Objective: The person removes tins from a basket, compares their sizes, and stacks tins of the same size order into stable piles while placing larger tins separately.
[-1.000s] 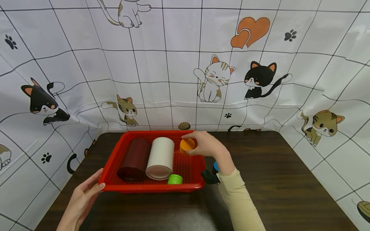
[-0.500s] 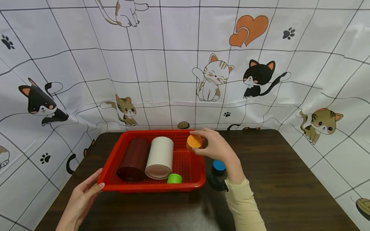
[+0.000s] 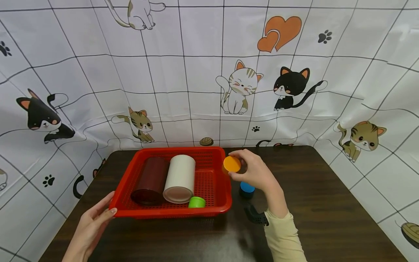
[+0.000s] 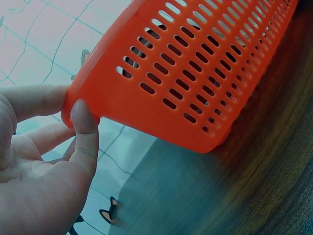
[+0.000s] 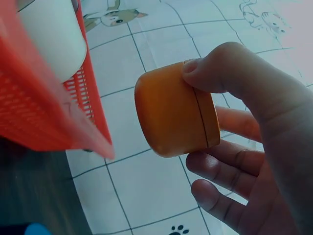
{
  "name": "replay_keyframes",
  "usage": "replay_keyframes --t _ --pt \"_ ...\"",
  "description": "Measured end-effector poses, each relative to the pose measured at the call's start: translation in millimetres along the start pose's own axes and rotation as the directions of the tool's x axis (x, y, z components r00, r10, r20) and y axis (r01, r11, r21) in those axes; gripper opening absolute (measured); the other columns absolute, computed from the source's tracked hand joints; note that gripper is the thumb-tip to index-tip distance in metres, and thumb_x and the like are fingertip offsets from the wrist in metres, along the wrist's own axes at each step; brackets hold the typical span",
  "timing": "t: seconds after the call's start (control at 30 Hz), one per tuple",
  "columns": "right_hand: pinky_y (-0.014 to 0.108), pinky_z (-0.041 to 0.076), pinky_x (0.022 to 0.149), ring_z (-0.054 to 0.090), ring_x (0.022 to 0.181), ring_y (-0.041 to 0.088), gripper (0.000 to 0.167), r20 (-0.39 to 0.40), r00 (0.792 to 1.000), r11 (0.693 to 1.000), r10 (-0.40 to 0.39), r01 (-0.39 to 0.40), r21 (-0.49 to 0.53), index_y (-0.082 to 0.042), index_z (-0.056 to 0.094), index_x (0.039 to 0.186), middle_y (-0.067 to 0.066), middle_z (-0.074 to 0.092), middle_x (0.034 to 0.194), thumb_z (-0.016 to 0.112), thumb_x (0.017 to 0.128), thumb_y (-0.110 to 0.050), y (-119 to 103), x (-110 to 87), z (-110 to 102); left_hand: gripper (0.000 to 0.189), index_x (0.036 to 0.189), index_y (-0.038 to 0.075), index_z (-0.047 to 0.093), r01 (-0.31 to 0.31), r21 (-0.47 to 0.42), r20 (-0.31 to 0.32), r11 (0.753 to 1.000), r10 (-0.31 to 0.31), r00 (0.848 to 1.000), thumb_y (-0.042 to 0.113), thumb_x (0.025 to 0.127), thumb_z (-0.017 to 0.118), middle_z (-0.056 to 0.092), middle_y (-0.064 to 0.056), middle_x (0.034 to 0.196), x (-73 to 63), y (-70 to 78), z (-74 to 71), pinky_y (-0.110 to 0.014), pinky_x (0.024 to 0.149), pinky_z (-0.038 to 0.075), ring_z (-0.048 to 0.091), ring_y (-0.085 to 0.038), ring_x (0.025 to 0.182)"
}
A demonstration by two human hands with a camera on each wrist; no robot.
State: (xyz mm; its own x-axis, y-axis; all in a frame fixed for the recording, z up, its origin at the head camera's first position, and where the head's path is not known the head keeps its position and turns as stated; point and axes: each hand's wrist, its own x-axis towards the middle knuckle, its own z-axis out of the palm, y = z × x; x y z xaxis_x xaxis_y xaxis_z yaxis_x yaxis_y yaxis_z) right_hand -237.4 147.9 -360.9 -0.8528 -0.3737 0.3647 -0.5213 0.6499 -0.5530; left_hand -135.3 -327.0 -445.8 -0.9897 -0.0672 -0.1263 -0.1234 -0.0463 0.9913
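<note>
My right hand (image 3: 256,170) pinches a small orange lidded jar (image 5: 171,112) between thumb and fingers, in the air just past the right rim of a red plastic basket (image 3: 212,182). My left hand (image 3: 92,222) grips the basket's near left corner, thumb on the outer side of the rim, as the left wrist view shows. Inside the basket lie a dark maroon cylinder (image 3: 150,180) and a white cylinder (image 3: 180,178), side by side. A small green jar (image 3: 197,202) sits by the near wall. Below my right hand, a blue-topped dark jar (image 3: 247,190) stands on the table.
The basket rests on a dark wood-grain table (image 3: 311,203). A white curtain with cat drawings (image 3: 203,72) hangs behind it and along both sides. My right wrist wears a black strap (image 3: 256,215).
My right hand has carried the orange jar rightward, from over the basket to beyond its right rim. The blue-topped jar has come into fuller view. My left hand keeps its grip on the basket.
</note>
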Motion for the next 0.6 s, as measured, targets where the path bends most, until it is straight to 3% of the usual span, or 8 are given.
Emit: replay_keyframes --t 0.27,0.6 --pt "0.022 0.048 0.068 0.048 0.084 0.014 0.055 -0.031 0.999 0.999 0.039 -0.04 -0.023 -0.015 0.064 0.129 0.002 0.057 0.097 0.082 0.078 -0.02 13.6 -16.6 0.1 0.07 0.157 0.005 0.02 0.005 -0.01 0.002 1.0 -0.005 1.0 0.01 0.099 0.058 0.057 0.036 0.114 -0.5 -0.7 -0.5 -0.013 0.081 0.053 0.062 0.009 0.101" --pt "0.021 0.049 0.068 0.049 0.084 0.015 0.057 -0.057 0.997 0.999 0.052 -0.052 0.003 -0.01 0.063 0.131 0.005 0.059 0.099 0.083 0.078 -0.017 34.3 -29.4 6.1 0.074 0.158 0.007 0.017 0.057 0.027 -0.005 0.998 -0.057 0.998 0.015 0.099 0.06 0.056 0.036 0.11 -0.6 0.3 -0.9 -0.013 0.082 0.053 0.061 0.009 0.1"
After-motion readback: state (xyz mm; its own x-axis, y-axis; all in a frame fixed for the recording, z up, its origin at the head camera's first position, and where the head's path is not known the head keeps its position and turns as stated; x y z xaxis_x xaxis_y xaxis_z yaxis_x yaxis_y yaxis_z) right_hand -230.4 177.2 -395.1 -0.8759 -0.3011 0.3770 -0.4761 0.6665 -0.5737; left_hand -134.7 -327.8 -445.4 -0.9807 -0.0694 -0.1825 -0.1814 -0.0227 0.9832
